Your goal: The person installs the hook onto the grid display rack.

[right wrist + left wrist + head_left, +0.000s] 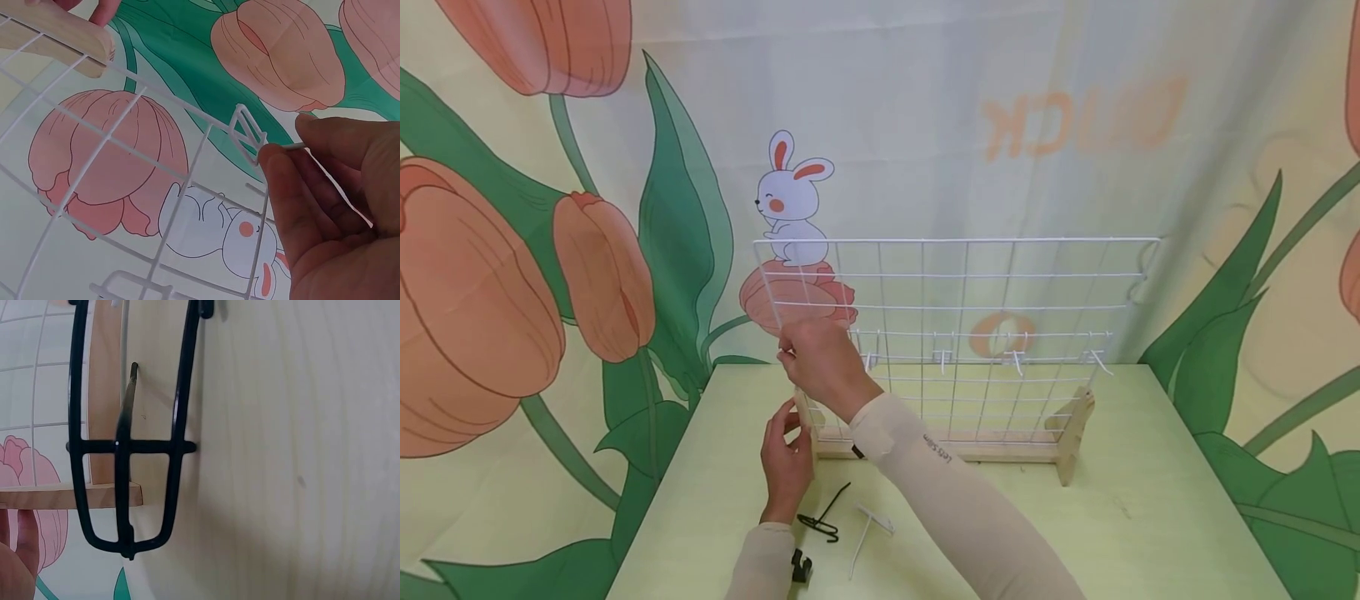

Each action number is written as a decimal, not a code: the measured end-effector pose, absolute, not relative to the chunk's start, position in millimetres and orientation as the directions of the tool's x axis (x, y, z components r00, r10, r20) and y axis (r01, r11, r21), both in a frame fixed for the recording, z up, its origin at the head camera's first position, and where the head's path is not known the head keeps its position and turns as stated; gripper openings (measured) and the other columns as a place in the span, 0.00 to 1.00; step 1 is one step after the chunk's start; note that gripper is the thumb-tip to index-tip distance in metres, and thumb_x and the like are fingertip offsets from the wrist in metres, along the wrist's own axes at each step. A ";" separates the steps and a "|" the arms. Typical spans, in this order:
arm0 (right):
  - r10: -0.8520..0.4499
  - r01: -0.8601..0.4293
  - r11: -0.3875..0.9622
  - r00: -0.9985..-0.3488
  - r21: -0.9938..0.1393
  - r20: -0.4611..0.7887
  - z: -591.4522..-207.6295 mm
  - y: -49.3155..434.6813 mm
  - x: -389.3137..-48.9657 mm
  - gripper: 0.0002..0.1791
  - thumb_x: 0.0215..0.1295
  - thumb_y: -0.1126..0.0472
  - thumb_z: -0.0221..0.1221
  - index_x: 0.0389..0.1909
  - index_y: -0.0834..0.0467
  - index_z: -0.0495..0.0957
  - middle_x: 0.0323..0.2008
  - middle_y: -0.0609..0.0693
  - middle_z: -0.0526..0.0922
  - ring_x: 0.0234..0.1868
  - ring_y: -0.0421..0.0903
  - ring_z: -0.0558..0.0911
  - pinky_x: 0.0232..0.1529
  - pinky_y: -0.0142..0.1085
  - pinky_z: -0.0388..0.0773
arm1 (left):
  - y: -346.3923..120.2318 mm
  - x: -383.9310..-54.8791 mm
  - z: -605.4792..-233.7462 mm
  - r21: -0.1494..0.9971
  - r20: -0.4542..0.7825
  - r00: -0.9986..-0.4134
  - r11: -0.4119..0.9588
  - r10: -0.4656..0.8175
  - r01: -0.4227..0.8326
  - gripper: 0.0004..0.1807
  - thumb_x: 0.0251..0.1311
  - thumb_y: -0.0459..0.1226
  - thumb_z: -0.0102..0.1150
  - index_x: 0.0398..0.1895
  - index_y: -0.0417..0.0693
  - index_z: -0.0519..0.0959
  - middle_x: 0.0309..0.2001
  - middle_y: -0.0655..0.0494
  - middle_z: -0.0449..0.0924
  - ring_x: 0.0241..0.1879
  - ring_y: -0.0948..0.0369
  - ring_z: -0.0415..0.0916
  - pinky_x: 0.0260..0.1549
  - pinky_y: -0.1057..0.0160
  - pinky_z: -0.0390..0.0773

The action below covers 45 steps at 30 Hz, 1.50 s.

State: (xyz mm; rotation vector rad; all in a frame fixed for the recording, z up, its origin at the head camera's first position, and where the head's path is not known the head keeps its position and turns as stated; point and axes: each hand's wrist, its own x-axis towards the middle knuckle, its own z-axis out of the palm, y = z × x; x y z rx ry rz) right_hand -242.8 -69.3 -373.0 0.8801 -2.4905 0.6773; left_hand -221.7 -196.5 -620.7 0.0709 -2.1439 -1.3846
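Note:
My right hand (823,362) is at the left edge of a white wire grid panel (922,305). In the right wrist view its thumb and fingers pinch the prong of a white wire hook (247,134), whose looped back end lies against the grid's edge wire. Lower down, my left hand (787,462) holds the left upright of the wooden stand (940,452) under the grid. Its fingers (26,540) show against the wood in the left wrist view. Whether the pinched hook has caught on the wires, I cannot tell.
Several white hooks (943,358) hang in a row along the grid. On the pale table (1150,517) in front lie a black wire hook (820,527) and a loose white hook (867,529). A printed curtain (887,108) with tulips and a rabbit hangs behind.

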 end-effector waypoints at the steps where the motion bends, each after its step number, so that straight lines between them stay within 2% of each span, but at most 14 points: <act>1: -0.462 -0.664 0.685 -0.714 -0.300 0.526 -373.2 -69.9 -242.6 0.02 0.68 0.59 0.71 0.36 0.52 0.90 0.32 0.43 0.90 0.34 0.40 0.86 0.40 0.29 0.84 | -196.5 -221.6 -620.4 0.849 0.441 -0.829 0.460 -0.344 0.260 0.27 0.73 0.29 0.62 0.72 0.54 0.74 0.53 0.47 0.80 0.56 0.49 0.83 0.49 0.44 0.89; 9: -0.388 -0.642 0.674 -0.729 -0.366 0.564 -373.7 -73.3 -237.8 0.03 0.68 0.60 0.71 0.34 0.53 0.89 0.29 0.44 0.88 0.33 0.41 0.85 0.37 0.29 0.82 | -197.4 -221.5 -618.6 0.857 0.421 -0.838 0.454 -0.346 0.243 0.26 0.74 0.32 0.61 0.73 0.55 0.73 0.54 0.47 0.80 0.57 0.49 0.83 0.51 0.45 0.88; 14: -0.270 -0.603 0.653 -0.751 -0.459 0.603 -379.0 -77.5 -234.5 0.03 0.69 0.60 0.71 0.35 0.54 0.88 0.29 0.45 0.88 0.33 0.41 0.85 0.36 0.27 0.82 | -198.0 -221.3 -619.7 0.864 0.402 -0.849 0.450 -0.342 0.228 0.26 0.75 0.33 0.60 0.73 0.57 0.72 0.54 0.48 0.79 0.58 0.48 0.82 0.52 0.43 0.87; 17: -0.195 -0.604 0.632 -0.731 -0.486 0.654 -384.4 -80.7 -232.9 0.03 0.70 0.60 0.70 0.38 0.55 0.88 0.32 0.46 0.89 0.35 0.41 0.86 0.39 0.28 0.84 | -197.8 -221.6 -620.3 0.863 0.412 -0.844 0.444 -0.343 0.241 0.26 0.75 0.32 0.60 0.73 0.57 0.73 0.54 0.48 0.79 0.58 0.48 0.82 0.52 0.42 0.87; 23: -0.108 -0.654 0.591 -0.643 -0.472 0.758 -395.8 -84.9 -232.8 0.04 0.71 0.61 0.68 0.40 0.57 0.87 0.34 0.48 0.89 0.38 0.42 0.86 0.43 0.30 0.86 | -197.3 -223.1 -623.1 0.853 0.434 -0.834 0.453 -0.342 0.258 0.25 0.74 0.32 0.61 0.72 0.57 0.74 0.52 0.49 0.80 0.56 0.50 0.83 0.50 0.44 0.88; 30: -0.116 -0.661 0.625 -0.605 -0.416 0.788 -404.9 -86.5 -237.6 0.04 0.71 0.61 0.68 0.43 0.56 0.87 0.38 0.48 0.90 0.42 0.42 0.88 0.47 0.30 0.87 | -197.3 -222.1 -623.1 0.862 0.415 -0.848 0.442 -0.330 0.250 0.26 0.75 0.33 0.60 0.72 0.58 0.73 0.54 0.50 0.79 0.57 0.52 0.82 0.52 0.45 0.88; 37: -0.135 -0.673 0.613 -0.605 -0.414 0.785 -410.9 -88.1 -239.4 0.05 0.69 0.61 0.70 0.42 0.56 0.89 0.38 0.47 0.90 0.42 0.42 0.88 0.48 0.31 0.87 | -197.4 -222.8 -622.8 0.872 0.395 -0.853 0.430 -0.341 0.233 0.26 0.75 0.32 0.60 0.73 0.58 0.73 0.54 0.50 0.79 0.58 0.51 0.81 0.53 0.43 0.87; 45: -0.168 -0.679 0.614 -0.611 -0.403 0.774 -419.5 -89.4 -239.0 0.05 0.68 0.61 0.72 0.41 0.56 0.90 0.39 0.47 0.92 0.44 0.43 0.89 0.47 0.32 0.87 | -200.2 -224.3 -624.9 0.860 0.426 -0.840 0.437 -0.335 0.262 0.26 0.74 0.30 0.60 0.72 0.58 0.74 0.52 0.49 0.79 0.56 0.50 0.83 0.51 0.44 0.88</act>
